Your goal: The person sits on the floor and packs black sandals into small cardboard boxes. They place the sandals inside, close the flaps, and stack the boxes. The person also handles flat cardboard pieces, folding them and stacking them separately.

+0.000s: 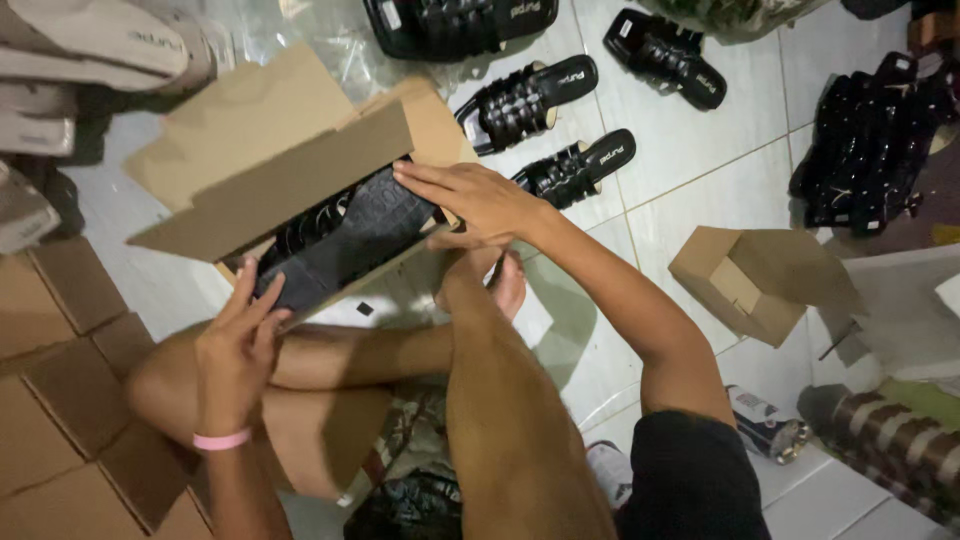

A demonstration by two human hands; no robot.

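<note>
— Black shoe sole (345,240), who is touching it?

— Both hands. The right hand (470,200) is pressing flat on the far end, fingers straight and together. The left hand (238,345) is holding the near end, fingers spread a bit.

— Where is it lying?

— Sole up, slanting inside the open cardboard box (270,170), running from one hand to the other.

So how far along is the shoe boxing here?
Both hands, left and right, are pressing black sandals sole-up into an open cardboard box. Flat cardboard pieces lie stacked at the left, and another small box lies nearby. Left over: loose black sandals on the tiled floor.
</note>
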